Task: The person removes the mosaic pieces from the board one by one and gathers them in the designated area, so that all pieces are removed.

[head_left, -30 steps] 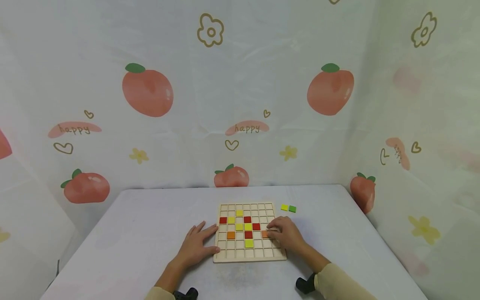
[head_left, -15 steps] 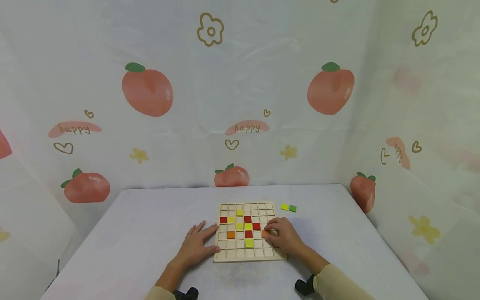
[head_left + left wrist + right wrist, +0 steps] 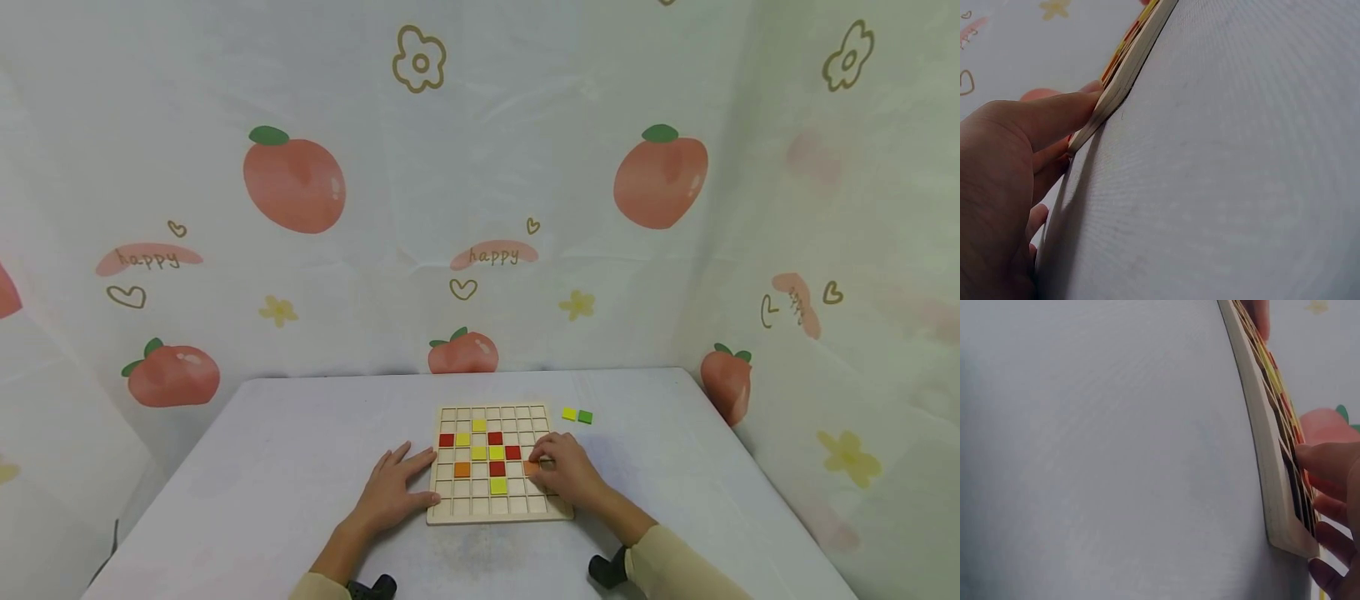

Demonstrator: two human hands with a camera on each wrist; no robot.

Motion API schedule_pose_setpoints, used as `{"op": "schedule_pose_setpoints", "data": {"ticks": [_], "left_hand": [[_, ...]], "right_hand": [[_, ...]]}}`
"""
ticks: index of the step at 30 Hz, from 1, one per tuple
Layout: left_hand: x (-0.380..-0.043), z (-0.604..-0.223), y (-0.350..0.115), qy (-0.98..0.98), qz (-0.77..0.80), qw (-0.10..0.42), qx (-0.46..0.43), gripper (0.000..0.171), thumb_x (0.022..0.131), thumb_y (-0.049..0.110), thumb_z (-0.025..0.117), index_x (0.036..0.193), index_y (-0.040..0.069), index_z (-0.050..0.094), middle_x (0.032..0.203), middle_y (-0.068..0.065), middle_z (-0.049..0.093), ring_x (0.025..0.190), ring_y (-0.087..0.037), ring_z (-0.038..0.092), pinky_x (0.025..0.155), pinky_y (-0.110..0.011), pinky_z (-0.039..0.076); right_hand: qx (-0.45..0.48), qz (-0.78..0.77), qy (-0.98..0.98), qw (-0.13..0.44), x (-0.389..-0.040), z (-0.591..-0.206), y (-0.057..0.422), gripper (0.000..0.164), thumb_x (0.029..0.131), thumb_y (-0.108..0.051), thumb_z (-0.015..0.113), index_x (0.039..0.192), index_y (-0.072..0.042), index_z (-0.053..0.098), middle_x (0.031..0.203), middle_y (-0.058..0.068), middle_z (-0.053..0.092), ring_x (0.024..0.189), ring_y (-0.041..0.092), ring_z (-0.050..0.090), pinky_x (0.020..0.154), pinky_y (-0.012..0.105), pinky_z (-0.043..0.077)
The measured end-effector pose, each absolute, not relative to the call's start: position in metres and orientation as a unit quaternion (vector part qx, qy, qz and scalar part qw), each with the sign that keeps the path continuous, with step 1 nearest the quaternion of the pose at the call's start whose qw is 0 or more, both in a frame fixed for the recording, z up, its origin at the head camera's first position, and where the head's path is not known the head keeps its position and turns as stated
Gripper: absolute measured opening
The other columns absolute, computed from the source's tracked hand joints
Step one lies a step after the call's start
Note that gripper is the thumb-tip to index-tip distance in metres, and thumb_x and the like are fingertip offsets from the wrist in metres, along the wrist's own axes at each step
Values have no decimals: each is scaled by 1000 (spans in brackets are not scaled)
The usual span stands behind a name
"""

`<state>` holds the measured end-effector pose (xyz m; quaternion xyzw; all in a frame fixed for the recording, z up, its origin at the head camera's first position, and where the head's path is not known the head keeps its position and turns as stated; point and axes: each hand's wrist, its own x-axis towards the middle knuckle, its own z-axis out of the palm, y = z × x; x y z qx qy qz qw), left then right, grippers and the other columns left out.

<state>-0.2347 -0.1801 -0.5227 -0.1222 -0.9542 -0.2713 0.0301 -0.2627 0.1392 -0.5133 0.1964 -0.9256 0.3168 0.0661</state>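
A wooden grid board (image 3: pixel 457 507) lies flat on the table, with several red, yellow and orange square tiles in its cells. My left hand (image 3: pixel 392 490) lies spread at the board's left edge, its thumb and index finger touching the rim; the left wrist view shows this thumb (image 3: pixel 1063 115) fairly straight against the board's side. Over the board's right part, my right hand (image 3: pixel 573 473) pinches an orange tile (image 3: pixel 530 468), partly covered by the thumb and fingertips. In the right wrist view the right thumb (image 3: pixel 1329 459) touches the tile area near the rim.
Beyond the board's far right corner lie a yellow tile (image 3: pixel 569 414) and a green tile (image 3: pixel 585 417), side by side on the white table (image 3: pixel 300 467). A patterned curtain (image 3: pixel 480 167) stands behind the table. Dark wrist-worn devices (image 3: pixel 609 569) sit below both hands.
My right hand has shifted slightly left over the orange tile within the last second, its fingertips drawing in closer. The left hand and the board stay where they were.
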Motion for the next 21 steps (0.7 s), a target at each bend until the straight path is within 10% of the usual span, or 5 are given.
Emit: {"op": "schedule_pose_setpoints", "data": {"ticks": [21], "left_hand": [[-234, -522, -178, -955, -274, 23, -110, 75, 74, 51, 75, 139, 18, 57, 142, -2, 53, 142, -34, 26, 114, -58, 12]], "right_hand": [[125, 378, -917, 37, -266, -509, 133, 15, 83, -16, 77, 75, -18, 64, 76, -4, 51, 74, 15, 46, 58, 26, 42]]}}
